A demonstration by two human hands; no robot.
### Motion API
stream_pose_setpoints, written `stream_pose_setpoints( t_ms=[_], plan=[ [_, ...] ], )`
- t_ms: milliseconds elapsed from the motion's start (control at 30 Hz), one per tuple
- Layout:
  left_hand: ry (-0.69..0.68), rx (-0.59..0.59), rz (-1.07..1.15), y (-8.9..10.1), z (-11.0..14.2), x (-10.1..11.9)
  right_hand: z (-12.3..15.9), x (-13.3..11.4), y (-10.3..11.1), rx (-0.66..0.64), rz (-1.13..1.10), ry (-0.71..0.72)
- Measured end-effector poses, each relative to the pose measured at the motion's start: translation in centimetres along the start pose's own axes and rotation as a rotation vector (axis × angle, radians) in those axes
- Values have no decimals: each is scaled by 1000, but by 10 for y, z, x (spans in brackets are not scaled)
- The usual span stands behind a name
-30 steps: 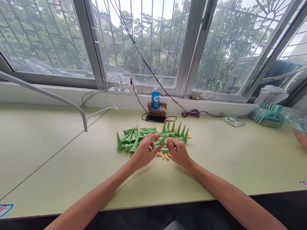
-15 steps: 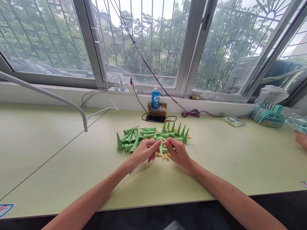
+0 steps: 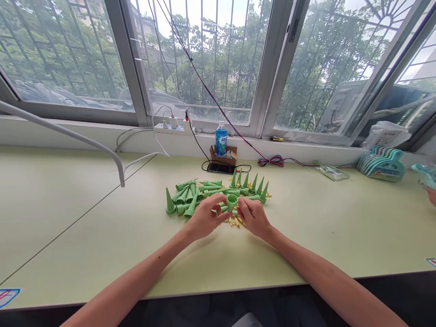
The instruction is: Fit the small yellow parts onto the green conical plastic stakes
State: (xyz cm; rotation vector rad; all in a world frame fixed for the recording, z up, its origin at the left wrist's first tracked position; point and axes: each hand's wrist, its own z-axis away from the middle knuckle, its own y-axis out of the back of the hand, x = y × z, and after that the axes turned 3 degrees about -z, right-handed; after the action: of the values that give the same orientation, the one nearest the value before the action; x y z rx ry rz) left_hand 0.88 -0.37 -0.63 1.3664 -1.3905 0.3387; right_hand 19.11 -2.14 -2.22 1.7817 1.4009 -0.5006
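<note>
My left hand (image 3: 206, 219) grips a green plastic cone spike (image 3: 232, 202) between thumb and fingers, its round hollow end tipped toward me. Close against the cone's right side, my right hand (image 3: 252, 217) is closed in a pinch; whatever sits between its fingertips is hidden. Beyond my hands lies a heap of green cone spikes (image 3: 185, 195), many on their sides. Several more cones (image 3: 254, 183) stand point up in a row at the right of the heap. Small yellow plastic pieces (image 3: 235, 221) lie under and between my hands.
Behind the heap are a phone (image 3: 220, 168) with a cable and a cardboard box (image 3: 231, 156) holding a blue bottle (image 3: 221, 140). A white curved tube (image 3: 102, 147) reaches in from the left. Teal hangers (image 3: 383, 165) stand at the right, near another person's hand (image 3: 431, 195).
The green cone has turned in my left hand, from point down to hollow end facing me. My right hand has shifted slightly right. The other person's hand at the far right has moved.
</note>
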Motion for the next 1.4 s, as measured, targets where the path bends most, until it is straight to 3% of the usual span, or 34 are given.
stream_pose_setpoints(
  t_ms=[133, 333, 500, 700, 900, 1200, 1400],
  plan=[
    [-26, 54, -28, 0, 0, -2, 0, 3, -1, 11, 0, 4],
    [62, 51, 75, 3, 1, 7, 0, 8, 0, 94, 14, 17],
    [162, -39, 235, 4, -2, 11, -1, 5, 0, 70, 57, 83],
    [253, -129, 266, 8, -1, 13, -3, 2, 0, -8, 99, 164],
    [201, -137, 281, 10, -1, 12, -2, 3, 2, -21, 90, 141],
    [-87, -33, -70, 6, 3, 8, -2, 3, 1, -11, 85, 81],
    [-125, 25, -132, 2, 2, 1, -2, 3, 0, 8, 92, 62]
  ],
)
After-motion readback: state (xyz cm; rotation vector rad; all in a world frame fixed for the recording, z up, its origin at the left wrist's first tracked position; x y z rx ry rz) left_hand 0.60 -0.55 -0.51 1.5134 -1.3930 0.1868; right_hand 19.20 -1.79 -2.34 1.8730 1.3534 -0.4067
